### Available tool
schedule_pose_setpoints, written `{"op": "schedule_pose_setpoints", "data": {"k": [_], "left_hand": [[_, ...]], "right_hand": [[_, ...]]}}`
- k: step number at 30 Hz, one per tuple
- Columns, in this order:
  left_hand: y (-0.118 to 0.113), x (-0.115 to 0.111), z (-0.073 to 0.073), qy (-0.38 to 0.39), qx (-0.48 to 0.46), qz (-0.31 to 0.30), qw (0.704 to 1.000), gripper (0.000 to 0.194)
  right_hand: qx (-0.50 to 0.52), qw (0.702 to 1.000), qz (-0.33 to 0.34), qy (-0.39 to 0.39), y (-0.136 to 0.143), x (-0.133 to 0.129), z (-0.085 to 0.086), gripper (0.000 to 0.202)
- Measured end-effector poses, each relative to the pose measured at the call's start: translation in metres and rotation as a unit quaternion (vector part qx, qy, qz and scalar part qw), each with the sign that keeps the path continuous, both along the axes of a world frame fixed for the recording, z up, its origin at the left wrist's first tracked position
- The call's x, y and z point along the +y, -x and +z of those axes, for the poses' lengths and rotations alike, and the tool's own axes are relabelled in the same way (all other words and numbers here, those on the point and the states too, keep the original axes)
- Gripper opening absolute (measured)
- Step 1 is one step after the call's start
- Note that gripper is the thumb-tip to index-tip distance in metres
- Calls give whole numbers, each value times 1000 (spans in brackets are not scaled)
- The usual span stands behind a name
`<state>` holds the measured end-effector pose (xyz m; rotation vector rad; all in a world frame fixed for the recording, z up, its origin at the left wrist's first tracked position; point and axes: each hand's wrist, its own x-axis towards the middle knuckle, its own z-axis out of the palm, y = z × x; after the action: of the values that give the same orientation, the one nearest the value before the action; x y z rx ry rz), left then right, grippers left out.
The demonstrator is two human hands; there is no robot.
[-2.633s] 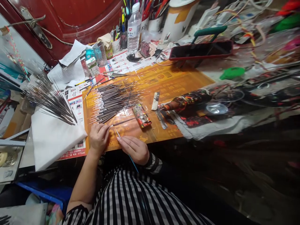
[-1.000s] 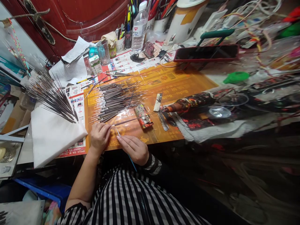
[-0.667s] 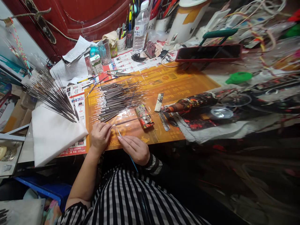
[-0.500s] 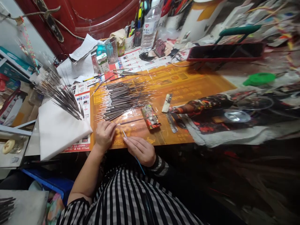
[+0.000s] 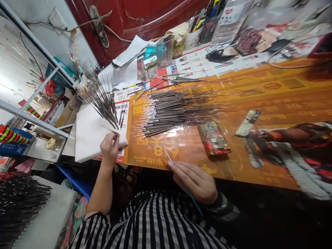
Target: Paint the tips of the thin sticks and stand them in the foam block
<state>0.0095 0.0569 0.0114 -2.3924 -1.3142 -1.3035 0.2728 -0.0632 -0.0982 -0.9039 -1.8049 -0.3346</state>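
Observation:
My left hand (image 5: 110, 147) is closed over the right part of a white foam block (image 5: 89, 129), pinching a thin dark stick (image 5: 113, 131) whose far end is hard to make out. Many dark thin sticks (image 5: 102, 102) stand in the foam just beyond it. In my right hand (image 5: 194, 180), near the table's front edge, is a thin blue brush (image 5: 193, 199), its pale tip pointing up and left. A pile of grey-bodied sticks (image 5: 166, 112) lies on the orange table cover (image 5: 272, 103) between and beyond my hands.
A small paint-stained box (image 5: 214, 138) sits right of the pile, with a stained metal strip (image 5: 248, 122) farther right. Along the back are papers (image 5: 129, 62), a glass (image 5: 165, 52), pen cups and a water bottle (image 5: 229, 22). Many dark sticks (image 5: 20, 204) stand at lower left.
My left hand has moved left from the orange cover to the foam block. The long stick once at its fingers no longer extends over the small box. The view has turned left.

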Motion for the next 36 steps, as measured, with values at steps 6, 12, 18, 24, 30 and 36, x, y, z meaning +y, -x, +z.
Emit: {"op": "schedule_pose_setpoints", "data": {"k": [6,12,18,24,30,36], "left_hand": [[10,22,-4,82,-71,65,992,20],[11,29,-11,44,-22,81,996,12],[14,33,-17,47,23,99,994,16],[12,25,-13,-35,91,135,986,17],[-44,5,-13,-25,179,-11,984,10],[-85,23,-24,84,294,-13,952,7]], "right_hand": [[-2,1000,-3,-1,1,0,0,58],[0,1000,0,9,1,-1,5,59],[4,1000,-6,4,2,1,6,59],[30,999,-7,19,2,3,12,58],[62,997,2,34,2,5,15,57],[103,994,12,45,-3,1,23,57]]}}
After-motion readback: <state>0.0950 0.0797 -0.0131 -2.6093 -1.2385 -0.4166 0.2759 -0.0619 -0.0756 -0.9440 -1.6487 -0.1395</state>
